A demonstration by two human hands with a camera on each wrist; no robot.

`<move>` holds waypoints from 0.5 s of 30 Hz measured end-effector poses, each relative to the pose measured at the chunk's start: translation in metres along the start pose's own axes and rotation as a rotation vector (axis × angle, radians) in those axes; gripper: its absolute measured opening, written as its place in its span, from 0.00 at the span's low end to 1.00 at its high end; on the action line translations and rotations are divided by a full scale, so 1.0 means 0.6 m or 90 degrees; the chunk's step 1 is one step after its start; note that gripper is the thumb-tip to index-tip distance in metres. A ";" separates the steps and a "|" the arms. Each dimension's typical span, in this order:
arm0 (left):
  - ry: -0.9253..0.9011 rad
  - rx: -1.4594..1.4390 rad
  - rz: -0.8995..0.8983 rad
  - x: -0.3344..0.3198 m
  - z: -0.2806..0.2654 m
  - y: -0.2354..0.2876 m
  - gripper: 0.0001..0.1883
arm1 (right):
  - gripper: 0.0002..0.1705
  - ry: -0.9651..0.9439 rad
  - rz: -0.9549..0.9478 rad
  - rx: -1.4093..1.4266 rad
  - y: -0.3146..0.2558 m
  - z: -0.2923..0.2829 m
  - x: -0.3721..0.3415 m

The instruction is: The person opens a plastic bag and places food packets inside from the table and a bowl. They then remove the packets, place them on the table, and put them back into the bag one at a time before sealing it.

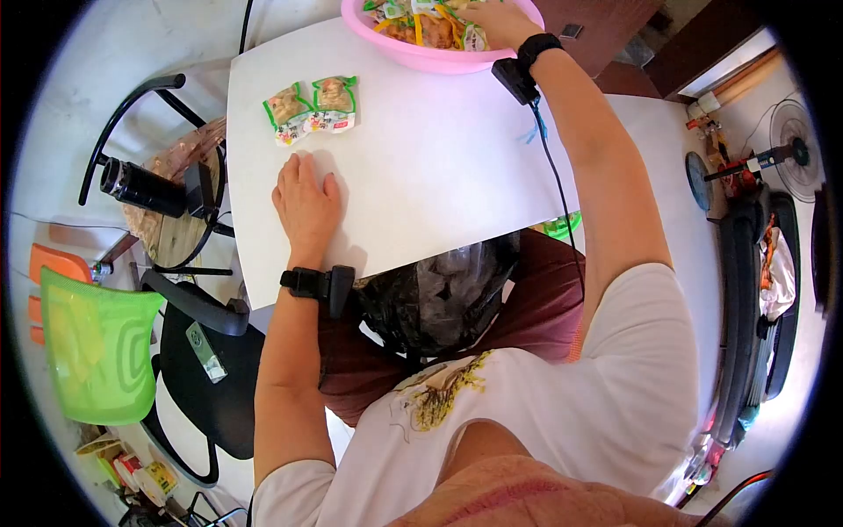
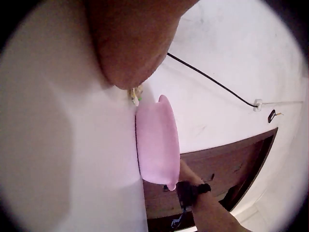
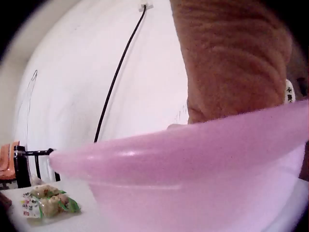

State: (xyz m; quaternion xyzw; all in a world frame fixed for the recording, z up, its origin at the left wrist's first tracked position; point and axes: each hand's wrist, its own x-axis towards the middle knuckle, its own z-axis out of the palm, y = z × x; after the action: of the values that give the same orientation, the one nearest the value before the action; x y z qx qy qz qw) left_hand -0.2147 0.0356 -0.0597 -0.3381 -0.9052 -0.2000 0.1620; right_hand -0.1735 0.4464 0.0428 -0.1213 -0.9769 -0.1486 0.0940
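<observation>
Two small green-edged snack packets lie side by side on the white table; they show at the lower left of the right wrist view. My left hand rests on the table just below them, fingers relaxed and holding nothing. A pink basin full of similar packets stands at the table's far edge. My right hand reaches over its rim into the packets; its fingertips are hidden, and whether it grips one cannot be told. In the right wrist view the basin wall hides the fingers.
A black plastic bag hangs at the near table edge, over the lap. Black chairs and a green chair back stand at the left. A cable runs from the right wrist down past the table. A fan is at the far right.
</observation>
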 end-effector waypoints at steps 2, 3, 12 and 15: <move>0.006 0.011 0.009 0.000 0.002 0.000 0.23 | 0.30 0.086 -0.044 -0.048 -0.001 0.017 0.009; 0.010 0.012 0.011 0.000 0.002 0.000 0.22 | 0.29 0.128 -0.066 -0.072 -0.001 0.023 0.011; 0.008 0.014 0.004 0.000 -0.001 0.004 0.21 | 0.12 0.006 0.061 0.173 -0.018 -0.025 -0.005; 0.008 0.018 0.009 0.000 -0.002 0.002 0.21 | 0.12 0.265 0.024 0.261 0.010 -0.047 0.006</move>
State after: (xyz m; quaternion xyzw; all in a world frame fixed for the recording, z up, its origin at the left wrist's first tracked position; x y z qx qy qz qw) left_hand -0.2134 0.0361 -0.0586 -0.3407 -0.9046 -0.1881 0.1738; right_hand -0.1715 0.4440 0.0715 -0.0844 -0.9438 0.0317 0.3179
